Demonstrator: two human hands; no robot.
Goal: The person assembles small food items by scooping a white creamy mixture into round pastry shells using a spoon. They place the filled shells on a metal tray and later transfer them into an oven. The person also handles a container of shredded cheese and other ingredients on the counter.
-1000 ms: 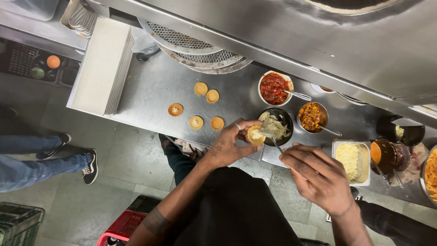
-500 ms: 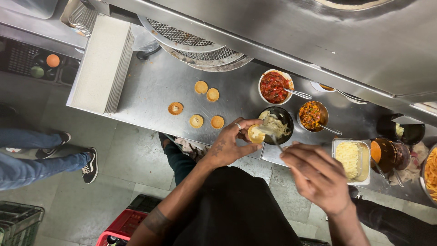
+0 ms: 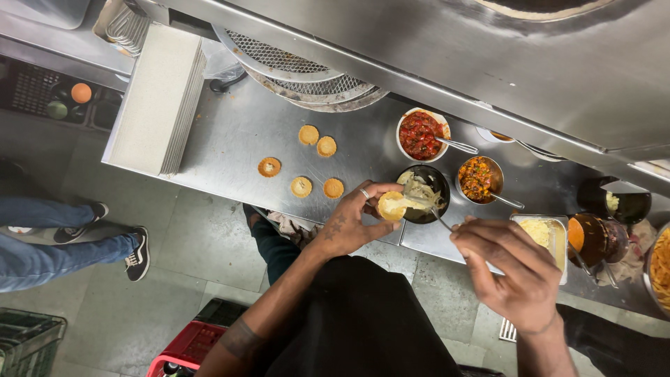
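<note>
The left hand (image 3: 349, 223) is pinching a small round pastry shell (image 3: 391, 206) between thumb and fingers, holding it at the 9 o'clock rim of the dark bowl (image 3: 440, 183) of pale shredded filling. The right hand (image 3: 513, 269) is gripping a thin spoon (image 3: 429, 209) whose tip is reaching the shell. Overloaded, the shell could crack, or filling could be dropping onto the steel counter (image 3: 237, 132).

At 12 o'clock of the dark bowl a white bowl (image 3: 401, 120) is holding red chopped salsa; at 3 o'clock a steel bowl (image 3: 462, 167) is holding an orange mix, and a rectangular tray (image 3: 558, 234) is holding yellow shreds. Five more shells (image 3: 301, 186) are lying at 9 o'clock, well apart.
</note>
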